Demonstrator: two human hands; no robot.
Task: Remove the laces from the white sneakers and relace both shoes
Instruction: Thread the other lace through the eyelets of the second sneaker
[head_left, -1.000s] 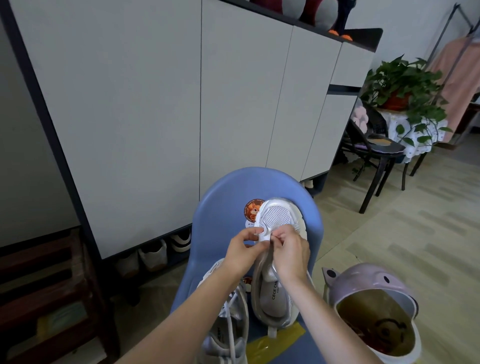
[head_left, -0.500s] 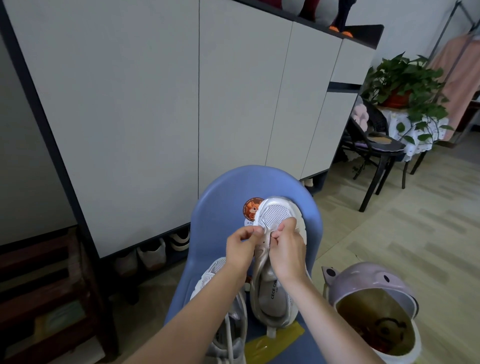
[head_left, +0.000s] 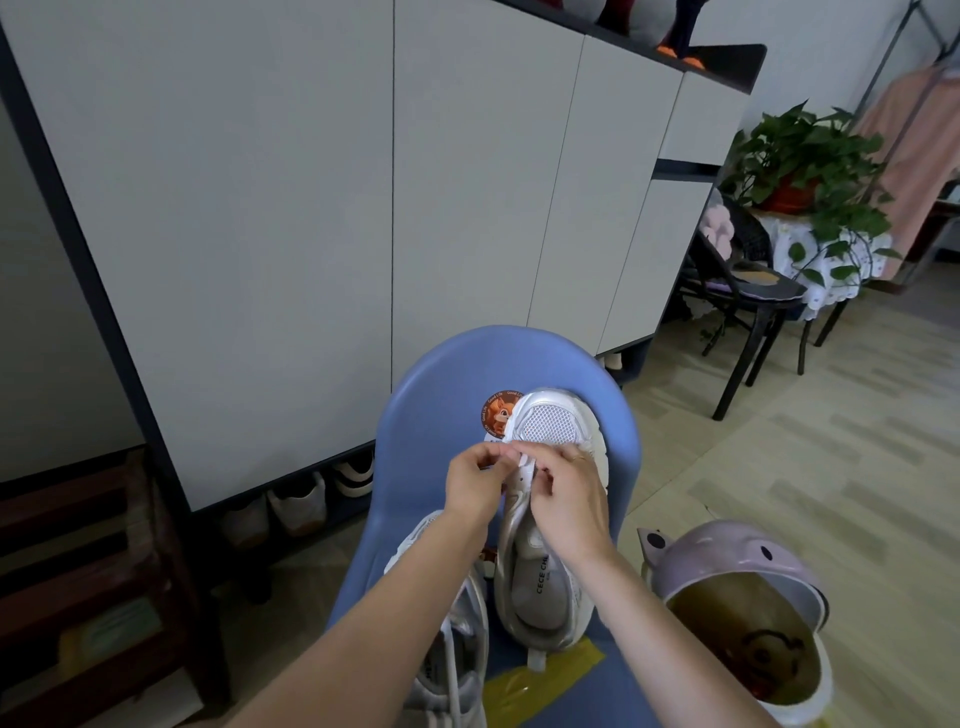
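Two white sneakers lie on a blue plastic chair. The right sneaker points away from me, its mesh toe up against the chair back. My left hand and my right hand meet over its lowest eyelets, just behind the toe, and both pinch the white lace there. The left sneaker lies lower on the seat, partly under my left forearm, with loose white lace trailing over it.
A pink pig-shaped bin stands open at the right of the chair. A tall white cabinet fills the background, shoes beneath it. A dark wooden shelf is at left. A black chair and a potted plant are at far right.
Both hands stay at the front eyelets of the right sneaker; the fingers have shifted slightly on the lace. The shoes have not moved.
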